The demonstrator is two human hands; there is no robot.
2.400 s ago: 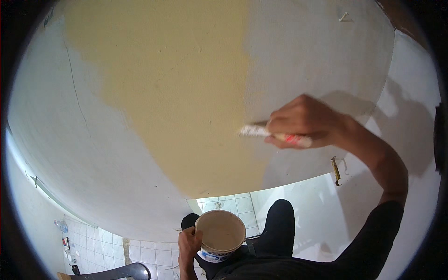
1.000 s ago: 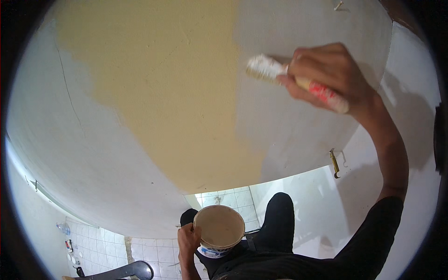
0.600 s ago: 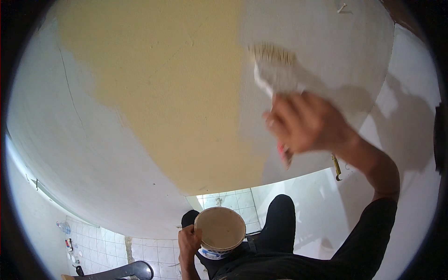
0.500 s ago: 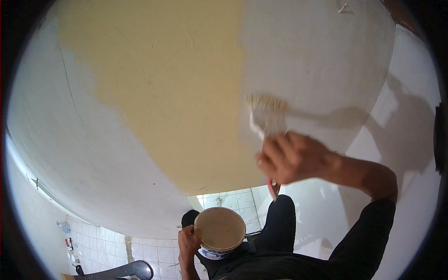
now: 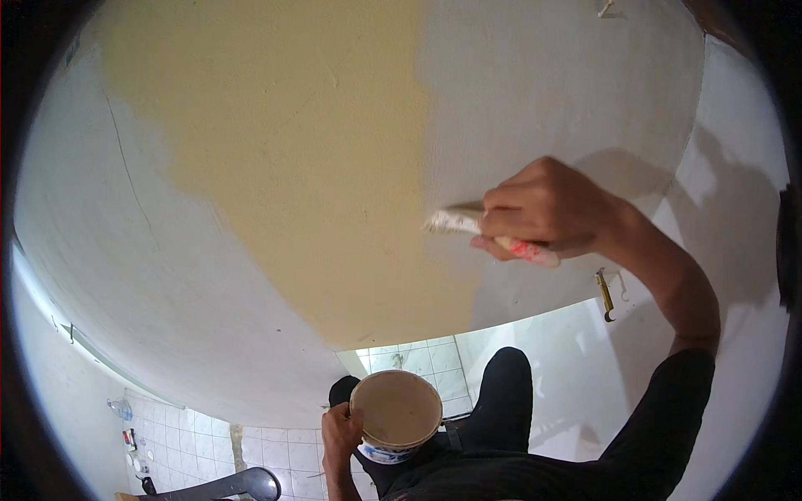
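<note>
My right hand (image 5: 547,207) is raised and grips a paint brush (image 5: 455,221) whose bristles press sideways against the wall (image 5: 543,92), at the edge where the yellow painted area (image 5: 292,150) meets the white part. Low down near my body, my left hand (image 5: 341,434) holds a round paint tub (image 5: 395,411) filled with pale beige paint, gripping it at its left side. My dark trouser legs show beneath the tub.
A brass hook (image 5: 605,294) hangs on the wall below my right wrist. White floor tiles (image 5: 422,363) lie below. A few small bottles (image 5: 125,417) sit at the lower left, beside a dark curved object (image 5: 238,484).
My right hand swept the brush up the wall, then down, and now holds it sideways at mid-height on the paint edge. The tub in my left hand has stayed put.
</note>
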